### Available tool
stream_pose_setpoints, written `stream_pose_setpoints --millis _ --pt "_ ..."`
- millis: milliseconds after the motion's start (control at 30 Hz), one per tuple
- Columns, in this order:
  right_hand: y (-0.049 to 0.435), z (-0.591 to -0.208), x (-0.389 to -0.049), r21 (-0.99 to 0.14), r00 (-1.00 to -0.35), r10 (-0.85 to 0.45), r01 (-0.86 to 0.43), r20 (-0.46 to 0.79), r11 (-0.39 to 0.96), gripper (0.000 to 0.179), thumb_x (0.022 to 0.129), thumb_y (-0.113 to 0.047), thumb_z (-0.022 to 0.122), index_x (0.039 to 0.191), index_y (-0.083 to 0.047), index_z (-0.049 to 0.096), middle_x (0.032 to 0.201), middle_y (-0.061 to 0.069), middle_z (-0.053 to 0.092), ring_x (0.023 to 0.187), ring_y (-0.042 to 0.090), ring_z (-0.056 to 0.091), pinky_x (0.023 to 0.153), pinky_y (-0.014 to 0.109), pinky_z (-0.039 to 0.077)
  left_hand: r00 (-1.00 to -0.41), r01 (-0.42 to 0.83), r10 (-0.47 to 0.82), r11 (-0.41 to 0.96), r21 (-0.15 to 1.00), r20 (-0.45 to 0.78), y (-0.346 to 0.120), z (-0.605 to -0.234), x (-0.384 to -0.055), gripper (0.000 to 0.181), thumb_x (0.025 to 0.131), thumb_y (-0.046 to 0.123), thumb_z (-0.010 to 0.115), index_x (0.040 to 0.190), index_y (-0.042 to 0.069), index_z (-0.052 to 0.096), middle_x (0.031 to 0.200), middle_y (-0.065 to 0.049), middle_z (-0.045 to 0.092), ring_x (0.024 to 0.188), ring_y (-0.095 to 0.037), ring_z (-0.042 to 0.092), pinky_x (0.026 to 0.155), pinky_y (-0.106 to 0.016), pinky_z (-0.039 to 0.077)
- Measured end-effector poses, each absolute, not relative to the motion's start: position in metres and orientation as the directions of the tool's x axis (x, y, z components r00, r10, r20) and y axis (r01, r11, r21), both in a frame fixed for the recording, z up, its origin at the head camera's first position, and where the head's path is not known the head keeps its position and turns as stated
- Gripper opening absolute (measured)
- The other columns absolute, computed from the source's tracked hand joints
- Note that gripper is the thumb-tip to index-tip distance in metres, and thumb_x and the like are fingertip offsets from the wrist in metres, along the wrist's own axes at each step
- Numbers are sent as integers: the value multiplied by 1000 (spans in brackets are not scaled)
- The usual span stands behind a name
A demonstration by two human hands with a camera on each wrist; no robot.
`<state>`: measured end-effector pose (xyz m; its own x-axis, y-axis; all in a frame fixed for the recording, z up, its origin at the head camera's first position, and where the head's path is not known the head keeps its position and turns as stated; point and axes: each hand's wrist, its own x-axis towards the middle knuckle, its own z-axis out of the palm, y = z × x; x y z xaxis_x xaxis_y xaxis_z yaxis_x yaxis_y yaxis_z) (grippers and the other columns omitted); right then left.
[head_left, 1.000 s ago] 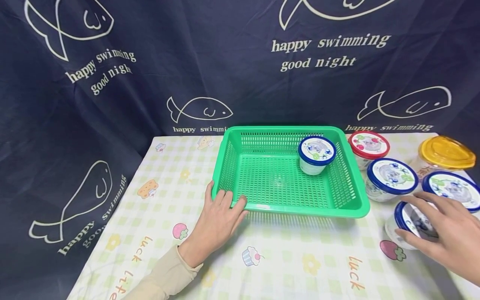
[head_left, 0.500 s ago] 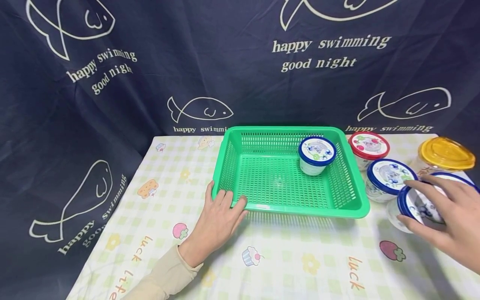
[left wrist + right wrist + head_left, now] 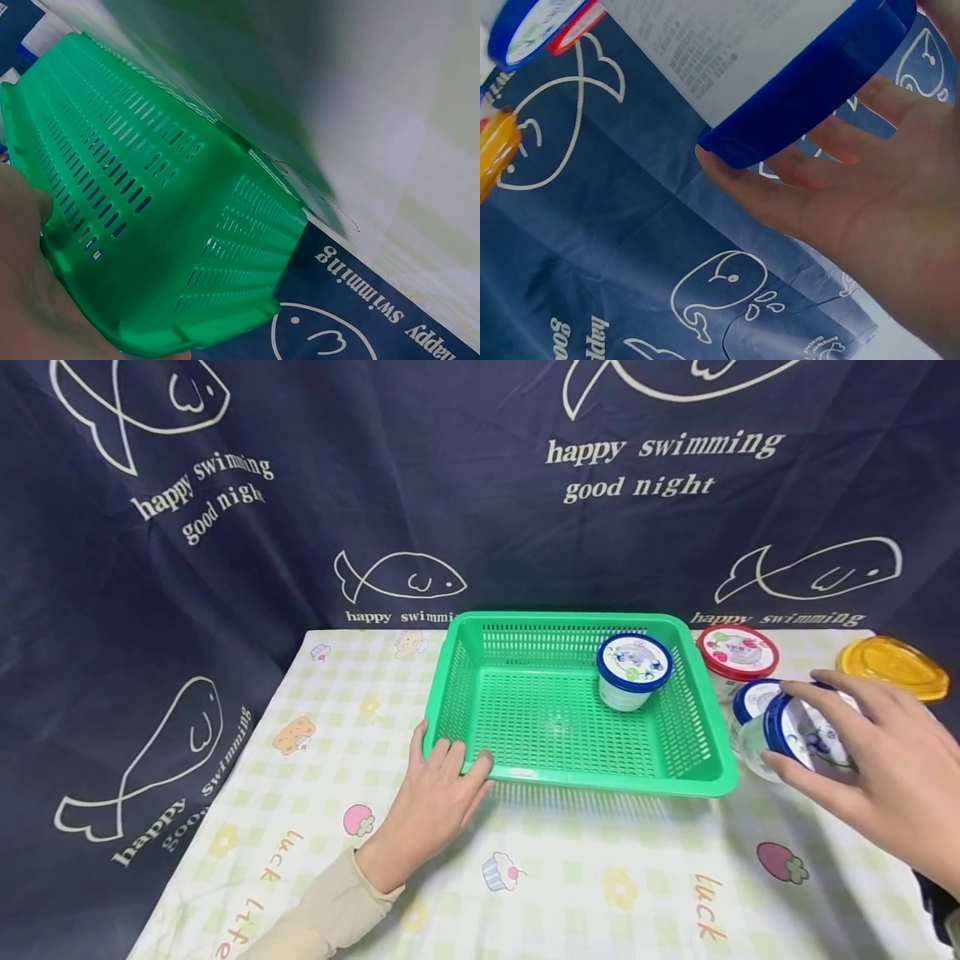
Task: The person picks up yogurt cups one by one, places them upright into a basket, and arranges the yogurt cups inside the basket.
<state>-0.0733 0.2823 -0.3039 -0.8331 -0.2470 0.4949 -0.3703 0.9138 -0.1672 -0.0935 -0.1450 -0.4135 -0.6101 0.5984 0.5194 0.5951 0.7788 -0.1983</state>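
Right hand (image 3: 892, 760): one; grip closed about the lid edge of a blue-lidded held tub (image 3: 810, 743), which is tilted, lid toward the palm, apparently off the cloth-covered counter (image 3: 570, 860). Location: right of the basket. Contact with its neighbours: cannot tell.

Left hand (image 3: 426, 808): one; grip hooked over the rim at the near left corner of a green plastic basket (image 3: 585, 781).

In basket: one upright blueberry-print tub (image 3: 633, 664), blue lid, toward the right back corner.

Right of basket: one red-lidded tub (image 3: 738, 653); one half-hidden blue-lidded tub (image 3: 753, 697) behind the held one; one yellow-lidded container (image 3: 892, 667) (its body lost behind the right hand).

Hazards, by judgement: held near its lid, the tub could slip or part from that lid if the fit is loose; carried low, it could topple the half-hidden tub or catch the basket's right rim; a hard left-hand press could tip the basket.
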Motion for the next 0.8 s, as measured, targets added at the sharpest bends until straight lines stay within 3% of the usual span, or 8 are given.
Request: stream_pose_setpoints --millis 167,300,433,800 --pt "274 -295 -80 -178 -825 -249 -383 508 906 78 76 -58 76 127 -2 59 130 33 50 117 55 42 114 63 24 -606 598 603 775 -203 519 -146 -413 -93 33 105 35 36 117 14 59 88 -10 53 87 -32 54 108 -71 27" --pt "268 -290 -84 -182 -811 -265 -409 522 894 76 75 -57 77 127 -4 60 131 31 51 117 55 43 108 66 28 -612 595 604 777 -206 511 -145 -412 -93 34 106 31 31 117 14 59 89 -9 53 87 -31 53 109 -71 26" --pt "262 -285 -91 -179 -790 -314 -464 526 867 76 78 -57 76 130 -5 60 132 29 52 117 52 44 112 61 28 -617 594 600 780 -200 509 -145 -411 -93 37 106 26 26 116 13 59 88 -9 52 86 -31 52 109 -71 25" --pt "240 -281 -108 -160 -769 -393 -531 504 832 75 70 -41 84 133 -10 60 134 25 53 120 51 45 108 64 30 -599 605 604 772 -198 525 -144 -411 -94 38 107 25 24 113 12 59 86 -9 52 83 -31 53 106 -71 29"
